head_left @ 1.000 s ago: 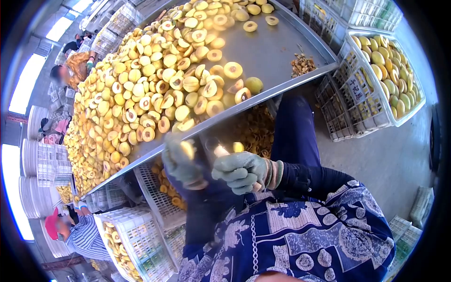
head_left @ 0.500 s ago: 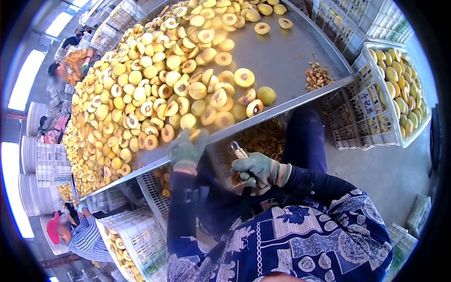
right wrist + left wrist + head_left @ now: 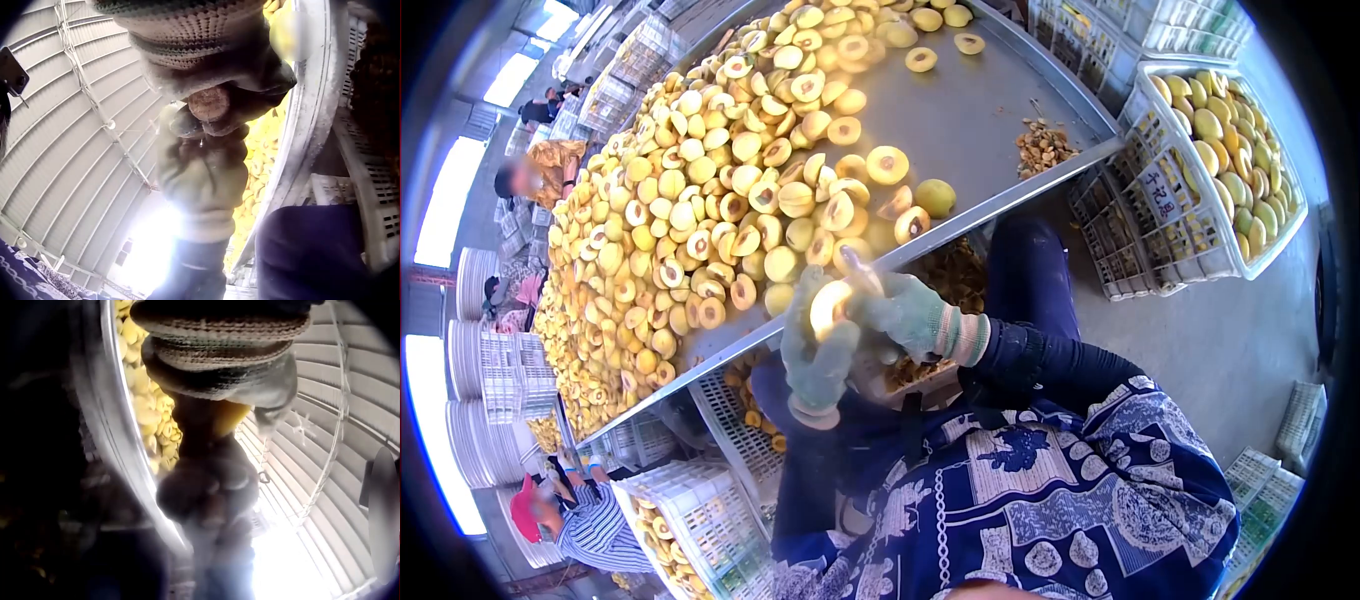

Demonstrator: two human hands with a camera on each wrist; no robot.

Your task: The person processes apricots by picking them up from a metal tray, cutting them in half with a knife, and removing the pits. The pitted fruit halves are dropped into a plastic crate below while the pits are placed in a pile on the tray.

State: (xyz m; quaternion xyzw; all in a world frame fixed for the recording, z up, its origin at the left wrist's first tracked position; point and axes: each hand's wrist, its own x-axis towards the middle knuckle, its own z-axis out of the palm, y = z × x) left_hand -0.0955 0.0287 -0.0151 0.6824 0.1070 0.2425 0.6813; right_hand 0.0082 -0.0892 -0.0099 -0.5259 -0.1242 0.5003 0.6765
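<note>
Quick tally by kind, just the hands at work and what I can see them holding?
Gloved hands: 2 (left hand, right hand)
Yellow fruit piece, in the left: 1
Tool handle, in the right: 1
Total: 4

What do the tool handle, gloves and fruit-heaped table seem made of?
Tool handle: probably wood, matte; brown, grainy butt end.
Gloves: knitted fabric by the ribbed cuffs, matte; fibre unclear.
Table: likely metal, dull sheen; smooth grey surface, bright rim.
</note>
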